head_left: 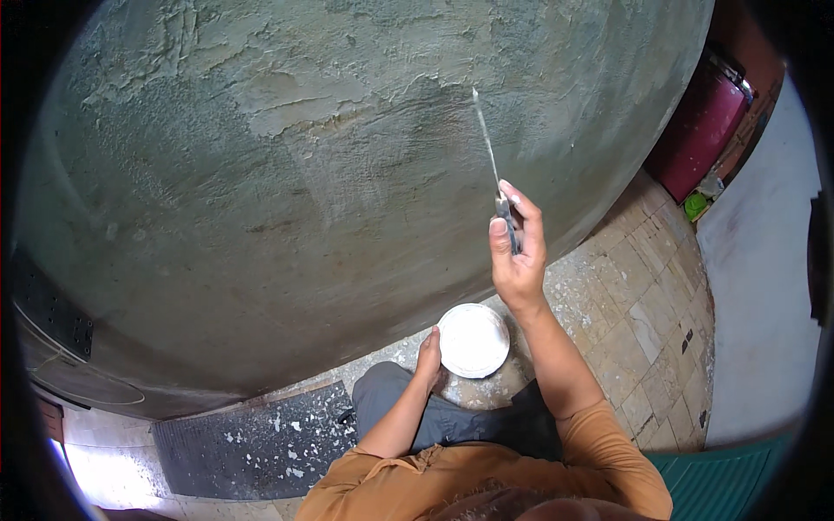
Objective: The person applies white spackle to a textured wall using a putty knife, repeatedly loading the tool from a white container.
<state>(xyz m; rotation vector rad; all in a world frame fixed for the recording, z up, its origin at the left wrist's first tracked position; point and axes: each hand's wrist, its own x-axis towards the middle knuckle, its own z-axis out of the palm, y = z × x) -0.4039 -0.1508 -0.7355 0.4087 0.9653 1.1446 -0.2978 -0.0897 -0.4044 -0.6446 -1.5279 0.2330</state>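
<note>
My right hand [519, 247] is closed round the dark handle of a putty knife [486, 143], seen nearly edge-on. The thin blade points up and away, its tip close to the wall or against it; I cannot tell which. Whitish residue coats the blade. Low in front of my body, my left hand [428, 359] grips the left rim of a round white tub [474, 341] with white material inside. Ahead stands a grey-green wall [287, 200], rough and ridged with plaster in its upper part and smoother lower down.
A dark mat [252, 443] strewn with white flakes lies at the lower left. Stone floor tiles [638, 321] with white spatter extend to the right. A magenta cabinet [699, 130] stands at the far right, near a pale wall [764, 243]. A socket panel [52, 304] is at left.
</note>
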